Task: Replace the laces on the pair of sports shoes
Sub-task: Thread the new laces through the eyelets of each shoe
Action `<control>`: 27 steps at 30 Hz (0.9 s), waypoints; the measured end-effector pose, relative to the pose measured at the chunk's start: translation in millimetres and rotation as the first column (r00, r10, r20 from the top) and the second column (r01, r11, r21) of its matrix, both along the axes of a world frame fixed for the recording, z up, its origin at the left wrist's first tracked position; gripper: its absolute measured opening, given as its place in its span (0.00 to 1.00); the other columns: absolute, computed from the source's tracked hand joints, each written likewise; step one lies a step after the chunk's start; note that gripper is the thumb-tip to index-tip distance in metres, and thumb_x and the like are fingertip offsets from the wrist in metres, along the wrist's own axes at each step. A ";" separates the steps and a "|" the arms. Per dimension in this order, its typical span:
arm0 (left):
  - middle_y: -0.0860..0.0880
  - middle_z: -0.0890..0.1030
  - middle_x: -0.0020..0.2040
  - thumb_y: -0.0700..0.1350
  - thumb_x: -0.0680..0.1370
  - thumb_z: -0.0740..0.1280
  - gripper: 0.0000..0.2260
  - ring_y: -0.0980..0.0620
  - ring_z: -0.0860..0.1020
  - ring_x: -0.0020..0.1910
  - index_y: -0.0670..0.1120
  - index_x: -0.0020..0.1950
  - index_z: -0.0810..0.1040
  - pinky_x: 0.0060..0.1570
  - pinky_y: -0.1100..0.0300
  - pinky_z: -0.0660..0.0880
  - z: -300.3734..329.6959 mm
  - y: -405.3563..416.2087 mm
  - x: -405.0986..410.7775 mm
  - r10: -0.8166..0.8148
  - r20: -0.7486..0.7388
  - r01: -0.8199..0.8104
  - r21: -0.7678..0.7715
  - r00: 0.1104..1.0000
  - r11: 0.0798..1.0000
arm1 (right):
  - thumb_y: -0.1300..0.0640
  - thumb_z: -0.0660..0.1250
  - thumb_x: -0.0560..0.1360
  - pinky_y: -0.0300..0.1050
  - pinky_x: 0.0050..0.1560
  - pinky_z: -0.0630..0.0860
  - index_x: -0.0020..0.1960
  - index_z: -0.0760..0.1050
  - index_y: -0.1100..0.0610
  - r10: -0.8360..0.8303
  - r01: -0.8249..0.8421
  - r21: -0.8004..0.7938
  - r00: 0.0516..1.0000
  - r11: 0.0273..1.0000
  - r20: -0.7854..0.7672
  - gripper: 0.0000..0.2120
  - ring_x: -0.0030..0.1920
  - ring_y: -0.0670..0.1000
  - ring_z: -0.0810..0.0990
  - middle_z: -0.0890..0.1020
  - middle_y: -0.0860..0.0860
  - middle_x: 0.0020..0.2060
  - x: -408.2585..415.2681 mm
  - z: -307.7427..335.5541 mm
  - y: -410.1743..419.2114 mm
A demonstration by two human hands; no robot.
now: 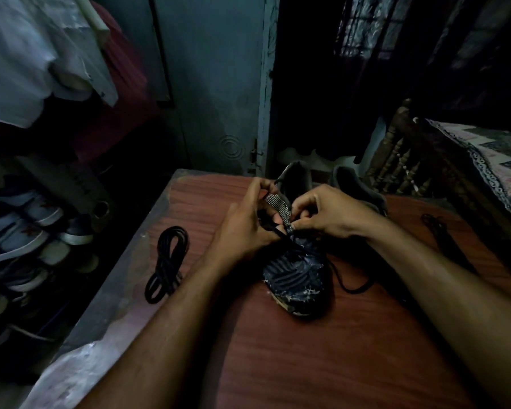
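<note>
Your left hand and right hand both pinch a black lace at the near shoe mid-table, seemingly only partly threaded, while the far shoe and a coiled lace on the left wait.

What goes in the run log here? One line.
step: lacing shoe | left hand: pinches lace | right hand: at eyelets | spare lace: coiled on table

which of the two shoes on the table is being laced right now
The near patterned shoe, with both hands on its lace; the other shoe stands untouched behind the right hand.
</note>
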State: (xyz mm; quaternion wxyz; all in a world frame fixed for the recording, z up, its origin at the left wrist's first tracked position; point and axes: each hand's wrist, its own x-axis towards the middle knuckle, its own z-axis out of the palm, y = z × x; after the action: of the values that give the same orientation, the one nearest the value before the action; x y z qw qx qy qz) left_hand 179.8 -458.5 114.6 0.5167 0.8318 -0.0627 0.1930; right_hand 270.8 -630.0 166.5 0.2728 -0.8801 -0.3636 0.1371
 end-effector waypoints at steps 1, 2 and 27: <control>0.51 0.84 0.40 0.42 0.68 0.77 0.25 0.59 0.80 0.36 0.53 0.60 0.68 0.40 0.64 0.77 0.4 -0.2 -0.5 -0.003 -0.002 0.003 0.003 1.000 1.000 | 0.61 0.75 0.74 0.36 0.31 0.73 0.43 0.84 0.56 -0.001 0.001 0.009 1.000 1.000 -0.006 0.02 0.28 0.43 0.75 0.78 0.46 0.29 0.2 -0.8 -0.4; 0.51 0.84 0.40 0.42 0.69 0.77 0.25 0.58 0.80 0.36 0.53 0.60 0.68 0.40 0.64 0.77 1.2 -0.5 -1.1 -0.006 -0.006 0.006 0.003 1.000 1.000 | 0.61 0.75 0.74 0.36 0.31 0.73 0.43 0.84 0.56 -0.001 0.001 0.016 1.000 1.000 -0.006 0.02 0.27 0.43 0.75 0.78 0.46 0.29 0.7 -1.6 -1.0; 0.53 0.83 0.44 0.40 0.73 0.78 0.29 0.53 0.83 0.42 0.55 0.69 0.72 0.47 0.49 0.81 -0.5 4.4 2.3 -0.002 0.024 -0.001 0.123 1.000 0.992 | 0.60 0.75 0.74 0.31 0.32 0.73 0.39 0.82 0.52 -0.025 0.022 0.025 0.993 0.999 0.111 0.07 0.28 0.38 0.77 0.80 0.46 0.28 -8.4 -3.3 -4.0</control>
State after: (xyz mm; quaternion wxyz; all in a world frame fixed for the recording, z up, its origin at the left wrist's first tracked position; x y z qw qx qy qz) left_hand 182.1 -454.1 114.1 0.4638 0.8596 -0.0811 0.1987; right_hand 262.4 -634.0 163.1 0.2640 -0.8873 -0.3696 0.0802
